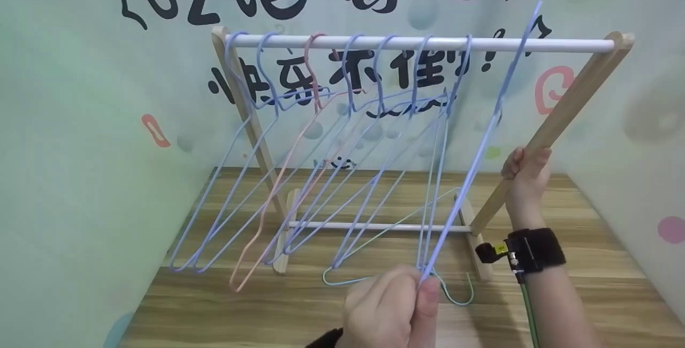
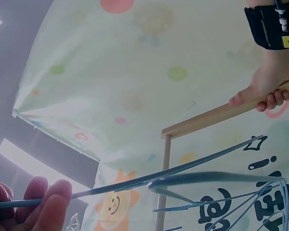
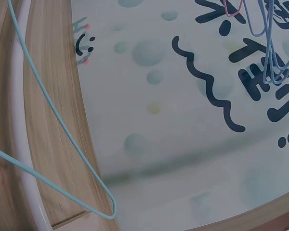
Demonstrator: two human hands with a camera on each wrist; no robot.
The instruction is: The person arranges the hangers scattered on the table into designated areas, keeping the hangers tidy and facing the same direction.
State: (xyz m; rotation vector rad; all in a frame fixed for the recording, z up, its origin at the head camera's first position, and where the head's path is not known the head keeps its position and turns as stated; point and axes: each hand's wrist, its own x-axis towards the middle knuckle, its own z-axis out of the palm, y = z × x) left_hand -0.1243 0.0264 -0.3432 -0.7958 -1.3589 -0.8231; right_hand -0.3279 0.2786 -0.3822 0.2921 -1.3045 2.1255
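Note:
My left hand (image 1: 382, 308) pinches the lower end of a blue clothes hanger (image 1: 471, 176), which stands tilted and almost edge-on. Its upper end reaches past the white top rail (image 1: 567, 45) of a hanger rack; whether it touches the rail I cannot tell. My right hand (image 1: 527, 182) grips the rack's right wooden post (image 1: 567, 93). In the left wrist view, fingers (image 2: 53, 207) hold the hanger's wire. Several blue hangers (image 1: 350, 77) and a pink hanger (image 1: 286, 168) hang from the rail by their hooks. The right wrist view does not show the right hand.
A light teal hanger (image 1: 457, 303) lies on the wood-grain surface (image 1: 214, 305) under the rack, partly behind my left hand. The rack's lower white bar (image 1: 353, 226) joins its wooden feet. A patterned backdrop (image 1: 604, 155) with black characters stands behind and at both sides.

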